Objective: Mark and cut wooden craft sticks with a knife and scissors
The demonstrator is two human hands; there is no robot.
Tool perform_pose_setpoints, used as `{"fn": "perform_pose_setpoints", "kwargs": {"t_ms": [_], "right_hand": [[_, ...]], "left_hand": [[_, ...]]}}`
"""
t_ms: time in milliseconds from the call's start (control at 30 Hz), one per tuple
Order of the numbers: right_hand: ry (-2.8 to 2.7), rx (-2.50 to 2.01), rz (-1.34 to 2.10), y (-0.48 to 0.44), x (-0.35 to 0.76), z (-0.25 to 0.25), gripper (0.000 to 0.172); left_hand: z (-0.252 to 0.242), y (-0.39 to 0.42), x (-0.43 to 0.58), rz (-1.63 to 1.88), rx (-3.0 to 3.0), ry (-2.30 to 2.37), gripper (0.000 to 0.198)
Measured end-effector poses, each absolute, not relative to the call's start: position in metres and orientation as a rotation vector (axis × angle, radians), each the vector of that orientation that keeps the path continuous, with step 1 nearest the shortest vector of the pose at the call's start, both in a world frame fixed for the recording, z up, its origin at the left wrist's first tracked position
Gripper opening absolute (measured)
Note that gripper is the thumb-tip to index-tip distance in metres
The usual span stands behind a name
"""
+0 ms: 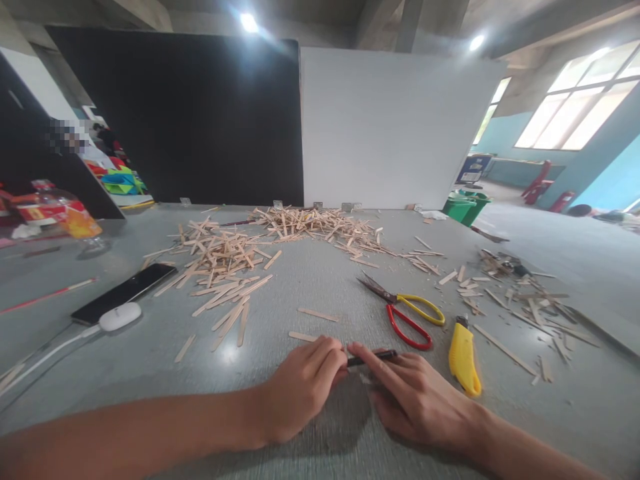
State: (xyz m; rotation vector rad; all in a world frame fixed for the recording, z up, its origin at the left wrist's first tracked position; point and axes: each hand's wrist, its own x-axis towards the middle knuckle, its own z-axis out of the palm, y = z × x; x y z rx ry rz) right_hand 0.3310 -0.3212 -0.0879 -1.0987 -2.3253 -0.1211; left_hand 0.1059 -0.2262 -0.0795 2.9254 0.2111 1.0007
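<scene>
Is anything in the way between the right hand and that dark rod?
Nothing visible: the right hand touches the dark rod. The scissors lie beyond, the yellow cutter to the right.

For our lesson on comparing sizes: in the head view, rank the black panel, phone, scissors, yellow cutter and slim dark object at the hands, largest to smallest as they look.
1. Black panel
2. Phone and scissors: too alike to rank
3. Yellow cutter
4. Slim dark object, partly covered by fingers
</scene>
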Motion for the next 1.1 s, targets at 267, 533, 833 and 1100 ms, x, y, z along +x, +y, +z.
{"fn": "perform_pose_setpoints", "kwargs": {"t_ms": [267, 533, 833, 1100], "right_hand": [[-1.708, -1.522, -0.017, -0.315, 0.342, -0.097, 0.037], [-1.561, -1.587, 0.09, -0.311, 0.346, -0.093, 0.03], [-1.433, -1.596, 0.346, -0.312, 0.346, -0.093, 0.028], [-1.46, -1.601, 0.198, -0.311, 0.347, -0.094, 0.033]], "left_hand": [[-0.079, -0.228, 0.107, 1.148, 3.048, 0.519, 0.018], [-0.085, -0.23, 0.103, 1.113, 3.194, 0.422, 0.03], [-0.087, -0.23, 0.107, 0.962, 3.309, 0.615, 0.031], [-0.077, -0.231, 0.103, 1.029, 3.217, 0.005, 0.029]]}}
